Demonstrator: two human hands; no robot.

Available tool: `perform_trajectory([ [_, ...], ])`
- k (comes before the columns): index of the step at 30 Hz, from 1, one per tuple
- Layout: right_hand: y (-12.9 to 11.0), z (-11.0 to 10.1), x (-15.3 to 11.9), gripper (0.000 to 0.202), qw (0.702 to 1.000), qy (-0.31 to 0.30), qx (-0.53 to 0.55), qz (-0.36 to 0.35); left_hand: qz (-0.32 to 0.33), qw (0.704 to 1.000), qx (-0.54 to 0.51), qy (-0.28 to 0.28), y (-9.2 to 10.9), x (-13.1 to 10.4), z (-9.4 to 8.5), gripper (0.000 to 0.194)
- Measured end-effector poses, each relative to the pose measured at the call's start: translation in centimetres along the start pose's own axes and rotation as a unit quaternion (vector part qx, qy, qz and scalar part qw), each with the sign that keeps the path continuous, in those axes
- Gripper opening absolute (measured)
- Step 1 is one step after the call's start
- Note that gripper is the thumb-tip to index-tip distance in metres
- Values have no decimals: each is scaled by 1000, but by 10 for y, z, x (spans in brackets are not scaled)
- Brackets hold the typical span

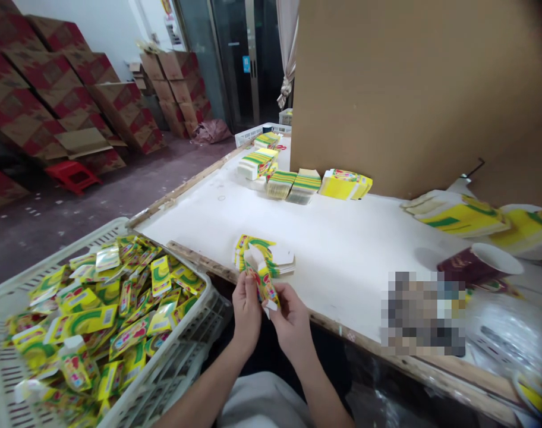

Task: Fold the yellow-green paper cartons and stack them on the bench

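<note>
Between my two hands, near the table's front edge, is a small printed carton (264,282) in yellow, green and red with white flaps standing out at its ends. My left hand (246,306) is closed on its left side. My right hand (290,315) pinches its lower right end, beside a white flap. Just behind it on the table (342,261) lies a stack of flat yellow and green cartons (277,252). To my left, a white plastic basket (164,362) holds many folded cartons (86,318) of the same print.
Further back stand bundles of flat cartons (293,185) and a yellow stack (346,184). A large cardboard sheet (409,95) rises behind them. On the right are a dark red cup (471,264) and clear plastic (507,327). Big boxes (123,113) and a red stool (72,176) stand on the floor.
</note>
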State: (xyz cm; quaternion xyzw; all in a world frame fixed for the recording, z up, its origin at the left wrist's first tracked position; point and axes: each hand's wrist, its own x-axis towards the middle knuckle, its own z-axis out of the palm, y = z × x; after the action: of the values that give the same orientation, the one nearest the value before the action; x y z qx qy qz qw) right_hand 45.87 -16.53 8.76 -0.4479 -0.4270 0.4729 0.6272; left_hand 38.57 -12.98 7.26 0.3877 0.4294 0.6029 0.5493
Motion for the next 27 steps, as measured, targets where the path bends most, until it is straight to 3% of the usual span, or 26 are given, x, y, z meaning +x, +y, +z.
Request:
perform_trajectory([
  [3,3,-5,5,10,1000,20,1,6,20,999,40,-5,-1,3,-3,27],
  [6,3,-17,9,15,999,28,-30,-13,-4,998,42,-45,8,11,-9,24],
  [9,-5,-32,13,24,978,40,-173,-107,49,993,95,-56,40,18,-18,25],
  [11,-14,-39,14,33,929,38,-312,-197,137,978,148,-50,69,19,-23,37],
  [14,-25,-39,14,35,847,-7,-432,-310,191,914,323,-155,97,17,-24,61],
  [17,-26,-34,10,34,820,-48,-442,-360,128,830,462,-286,90,15,-20,81],
  [19,-21,-34,7,39,847,-31,-416,-331,78,813,476,-326,73,15,-18,73],
  [23,-5,-37,5,66,966,74,-202,-146,67,816,482,-313,46,9,-16,55],
  [25,2,-33,6,62,996,55,-64,-38,71,815,479,-318,40,4,-15,60],
  [27,5,-27,9,56,997,10,59,55,79,818,479,-309,38,0,-14,65],
])
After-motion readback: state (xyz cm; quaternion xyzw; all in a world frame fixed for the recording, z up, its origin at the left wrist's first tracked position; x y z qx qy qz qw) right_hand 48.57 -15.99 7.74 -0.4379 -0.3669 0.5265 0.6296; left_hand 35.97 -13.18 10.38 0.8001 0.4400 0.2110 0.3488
